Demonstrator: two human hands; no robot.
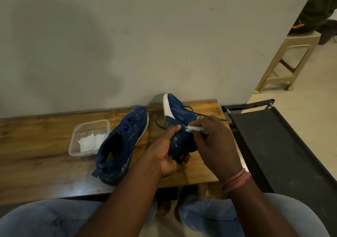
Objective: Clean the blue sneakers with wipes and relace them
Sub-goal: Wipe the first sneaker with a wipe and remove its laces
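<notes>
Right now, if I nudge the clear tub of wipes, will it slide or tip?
Probably slides: the plastic tub sits low and flat on the smooth wooden bench. Likely very light, holding only a few wipes, so a soft push should move it.

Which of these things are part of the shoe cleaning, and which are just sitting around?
Part of the job:
- blue mesh sneaker held up in the left hand
- white crumpled wipe pinched in the right hand
- second blue mesh sneaker lying on the bench
- clear plastic tub of white wipes

Lying about:
- beige plastic stool
- black metal rack
</notes>
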